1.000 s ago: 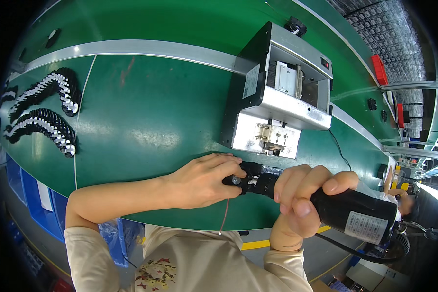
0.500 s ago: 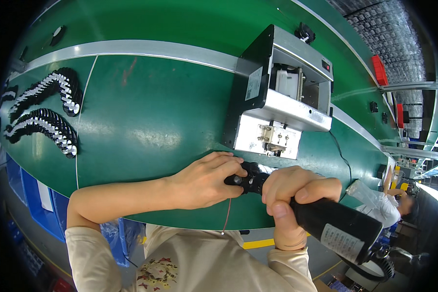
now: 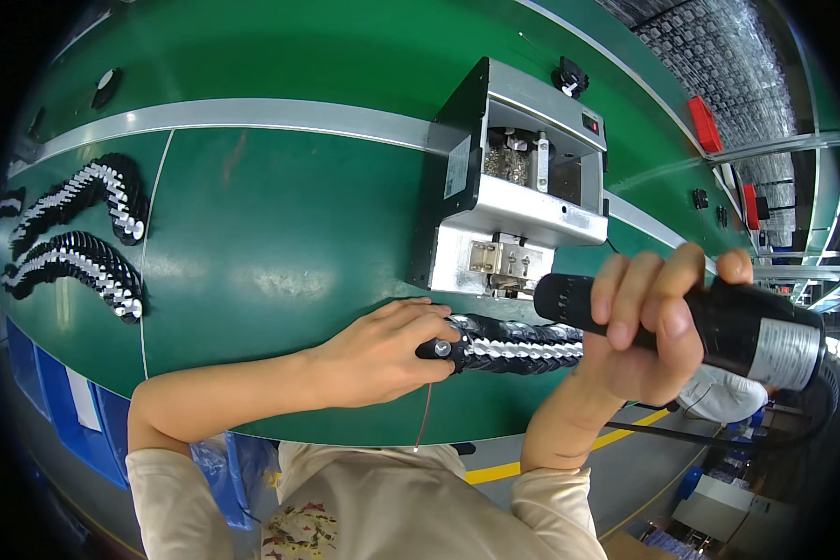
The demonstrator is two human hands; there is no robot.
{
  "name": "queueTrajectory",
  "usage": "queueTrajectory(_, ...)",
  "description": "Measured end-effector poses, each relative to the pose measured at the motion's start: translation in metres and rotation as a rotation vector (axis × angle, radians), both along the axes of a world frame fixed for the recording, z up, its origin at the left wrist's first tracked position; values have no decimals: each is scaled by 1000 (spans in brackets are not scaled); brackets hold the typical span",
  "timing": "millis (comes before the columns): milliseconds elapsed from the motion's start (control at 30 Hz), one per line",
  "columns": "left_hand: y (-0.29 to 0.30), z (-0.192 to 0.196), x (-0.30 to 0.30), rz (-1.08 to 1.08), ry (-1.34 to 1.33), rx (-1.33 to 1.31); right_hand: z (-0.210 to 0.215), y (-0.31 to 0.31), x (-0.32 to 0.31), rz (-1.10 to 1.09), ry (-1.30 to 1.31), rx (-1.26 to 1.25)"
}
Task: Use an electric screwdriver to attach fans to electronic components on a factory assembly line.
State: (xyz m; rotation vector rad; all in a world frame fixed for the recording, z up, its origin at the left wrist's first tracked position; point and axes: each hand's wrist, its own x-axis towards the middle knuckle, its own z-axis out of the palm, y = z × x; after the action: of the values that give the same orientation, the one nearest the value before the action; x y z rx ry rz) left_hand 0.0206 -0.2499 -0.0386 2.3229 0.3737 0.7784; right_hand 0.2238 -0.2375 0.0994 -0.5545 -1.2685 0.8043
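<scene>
My right hand (image 3: pixel 658 322) is wrapped round a black electric screwdriver (image 3: pixel 765 341), held nearly level above the bench. Its tip end points left, close in the picture to the front of a silver and black screw feeder (image 3: pixel 539 210). On the bench, my left hand (image 3: pixel 387 353) pinches a small black part (image 3: pixel 443 349) with a round metallic spot on it. From beside that hand a thin red wire (image 3: pixel 424 415) hangs toward the bench edge. Rightward from the black part runs a row of nested black and white parts (image 3: pixel 523 349), its far end hidden behind my right arm.
Two curved rows of similar parts (image 3: pixel 75 266) lie at the left of the green bench (image 3: pixel 261 215). Behind a metal rail (image 3: pixel 271 114) is a green surface with a few black pieces (image 3: pixel 569 77). Red bins (image 3: pixel 705 124) stand far right; blue bins (image 3: pixel 75 392) sit below left.
My right hand has lifted the screwdriver up and right, away from the black part, and turned it level. The row of parts now shows. My left hand stays on the part.
</scene>
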Motion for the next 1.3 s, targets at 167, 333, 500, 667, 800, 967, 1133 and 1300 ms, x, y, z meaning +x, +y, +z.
queueTrajectory(167,0,0,0,5,-5,6,-7,4,-4,-14,-117,-20)
queueTrajectory(333,0,1,0,2,10,-2,-9,7,-13,-84,-178,-91)
queueTrajectory(500,0,-1,-1,16,-11,13,-15,-11,-13,23,22,-95)
queueTrajectory(667,-1,1,0,43,-7,13,-25,-55,-14,9,66,-178)
queueTrajectory(800,-2,-2,-2,11,0,-19,-37,-58,-17,85,31,-125)
queueTrajectory(967,-1,-1,-2,12,-10,-22,-44,-60,-20,36,-44,-139)
queueTrajectory(1133,-1,2,-3,5,-6,-26,-44,-68,-21,63,-114,-134)
queueTrajectory(1300,-1,3,-5,-20,25,-39,-49,-65,-24,116,-208,-50)
